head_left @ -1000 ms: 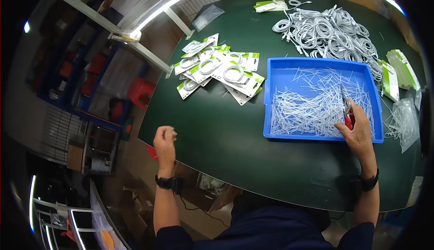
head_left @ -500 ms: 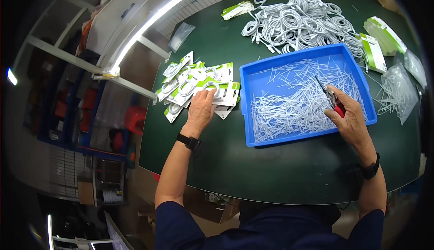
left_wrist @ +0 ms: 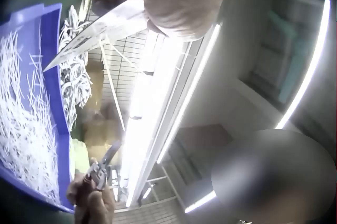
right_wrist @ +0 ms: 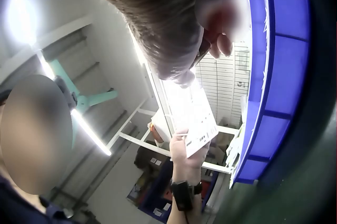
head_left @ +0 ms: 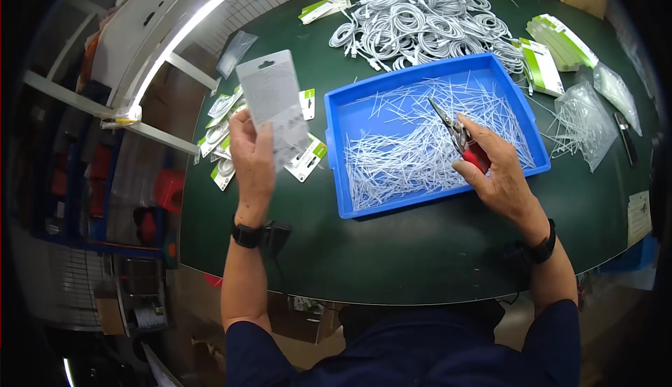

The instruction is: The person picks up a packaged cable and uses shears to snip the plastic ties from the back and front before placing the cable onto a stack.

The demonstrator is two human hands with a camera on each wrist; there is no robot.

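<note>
My left hand (head_left: 253, 166) grips a blister card (head_left: 269, 86) by its lower left edge, raised in front of the pile. Its printed grey-white back faces the head view. Two thin white strips (left_wrist: 111, 84) stick out from the card in the left wrist view. Red-handled pliers (head_left: 453, 131) rest in my right hand (head_left: 500, 170), fingers curled round the handles, nose pointing up and left over the blue tray (head_left: 437, 208). Many loose white strips (head_left: 402, 156) cover the tray's floor. Packed cable cards (head_left: 308, 159) lie behind my left hand, partly hidden by it.
A heap of coiled white cables (head_left: 427, 23) lies at the back of the green table (head_left: 392, 261). Green-and-white cards (head_left: 542, 65) and a clear bag (head_left: 588, 117) with strips are on the right, beside a dark-handled tool (head_left: 625, 138). A shelf frame (head_left: 157, 135) borders the left.
My left hand reached from the table's left edge to the card pile, then lifted one card. The pliers stay in my right hand over the tray. The head view has shifted.
</note>
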